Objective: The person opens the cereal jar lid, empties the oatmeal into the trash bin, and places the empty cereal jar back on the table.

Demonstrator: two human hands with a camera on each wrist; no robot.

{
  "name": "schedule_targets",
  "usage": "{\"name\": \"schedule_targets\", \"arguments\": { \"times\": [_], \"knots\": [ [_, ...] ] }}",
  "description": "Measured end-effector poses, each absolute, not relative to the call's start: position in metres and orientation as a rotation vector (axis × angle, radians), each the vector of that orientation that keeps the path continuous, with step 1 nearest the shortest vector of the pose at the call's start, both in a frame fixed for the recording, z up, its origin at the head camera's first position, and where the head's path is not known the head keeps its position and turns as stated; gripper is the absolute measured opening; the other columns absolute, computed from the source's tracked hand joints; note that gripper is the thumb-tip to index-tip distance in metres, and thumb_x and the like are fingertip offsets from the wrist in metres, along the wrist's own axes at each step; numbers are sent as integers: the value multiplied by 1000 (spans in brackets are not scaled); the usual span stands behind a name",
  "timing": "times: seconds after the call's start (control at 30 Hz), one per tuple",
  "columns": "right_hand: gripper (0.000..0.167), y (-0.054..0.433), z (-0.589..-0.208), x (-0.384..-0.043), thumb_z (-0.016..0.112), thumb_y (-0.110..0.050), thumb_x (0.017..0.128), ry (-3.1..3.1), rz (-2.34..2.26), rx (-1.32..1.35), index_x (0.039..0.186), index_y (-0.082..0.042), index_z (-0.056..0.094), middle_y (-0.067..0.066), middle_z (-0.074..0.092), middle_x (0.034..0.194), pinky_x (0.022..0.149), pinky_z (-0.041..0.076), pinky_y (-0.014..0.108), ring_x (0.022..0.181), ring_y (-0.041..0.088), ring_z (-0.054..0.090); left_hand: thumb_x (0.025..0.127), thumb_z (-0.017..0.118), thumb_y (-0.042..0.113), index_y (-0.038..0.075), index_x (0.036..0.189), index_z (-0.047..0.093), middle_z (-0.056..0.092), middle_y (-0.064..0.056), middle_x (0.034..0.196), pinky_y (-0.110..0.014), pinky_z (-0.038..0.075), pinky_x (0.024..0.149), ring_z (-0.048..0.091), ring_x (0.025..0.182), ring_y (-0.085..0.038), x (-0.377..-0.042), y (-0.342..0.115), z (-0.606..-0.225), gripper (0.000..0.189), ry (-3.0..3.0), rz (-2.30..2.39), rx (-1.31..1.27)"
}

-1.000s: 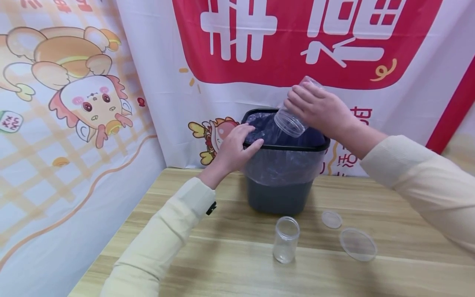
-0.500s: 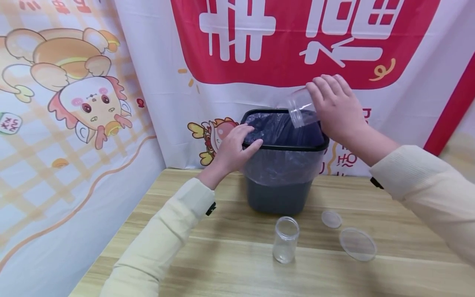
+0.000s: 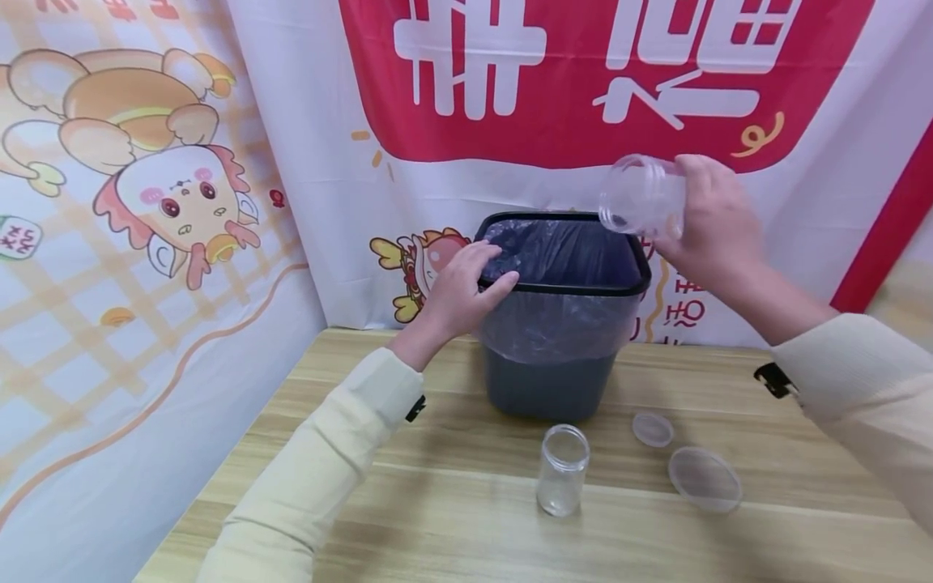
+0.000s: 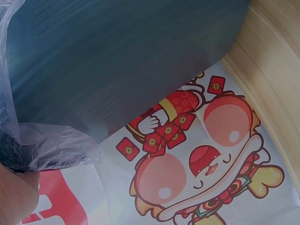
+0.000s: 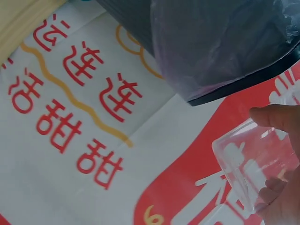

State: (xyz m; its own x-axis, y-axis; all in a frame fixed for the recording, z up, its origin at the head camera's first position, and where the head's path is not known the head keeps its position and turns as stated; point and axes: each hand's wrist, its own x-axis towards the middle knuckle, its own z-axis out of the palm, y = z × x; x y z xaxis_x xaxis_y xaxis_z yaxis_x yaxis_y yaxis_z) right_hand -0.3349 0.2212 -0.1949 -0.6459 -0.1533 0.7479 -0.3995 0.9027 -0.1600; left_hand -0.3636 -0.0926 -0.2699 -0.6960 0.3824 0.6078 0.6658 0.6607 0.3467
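Note:
My right hand grips a clear plastic jar near its base. The jar lies nearly sideways above the bin's right rim, its open mouth facing left; no contents show in it. The right wrist view shows thumb and fingers around the jar. My left hand holds the left front corner of a dark grey trash bin, fingers over the rim and thumb by the front edge. A translucent bag lines the bin and folds down outside. A second clear jar stands upright and uncapped in front of the bin.
Two clear round lids, a small one and a larger one, lie on the wooden table right of the standing jar. A printed cloth hangs close behind the bin, with another along the left side.
My right hand has moved right with the jar, from tipped mouth-down over the bin's opening to nearly level above the right rim. The left hand and bin have stayed put.

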Motion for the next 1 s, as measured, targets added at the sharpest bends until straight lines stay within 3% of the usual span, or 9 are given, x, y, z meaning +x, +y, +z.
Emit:
{"name": "schedule_targets", "arguments": {
  "times": [0.17,0.4,0.63,1.0],
  "knots": [
    [93,237,-203,-329,84,-15,72,-2317,571,310,147,-9,30,20,44,136,93,43,63,119,40,46,94,51,46,4,135,54,50,-10,142,-39,27,113,35,138,-21,-363,-91,-268,59,-2388,-776,-817],
    [100,257,-221,-321,85,-25,73,-2382,841,176,152,-19,23,12,37,147,89,46,62,128,34,41,94,50,47,5,136,54,50,-10,142,-40,28,112,34,138,-21,-362,-91,-268,59,-2398,-790,-812],
    [99,273,-248,-317,84,-32,76,-2378,943,120,152,-23,21,10,37,147,87,47,62,127,35,40,94,50,47,5,135,55,51,-9,141,-39,29,112,36,137,-21,-361,-92,-270,59,-2389,-785,-805],
    [106,290,-308,-320,89,-32,70,-2425,1085,80,146,3,24,29,42,134,91,40,63,113,45,44,94,50,48,6,135,55,50,-10,142,-39,28,112,36,137,-21,-361,-91,-270,59,-2392,-781,-806]
  ]
}}
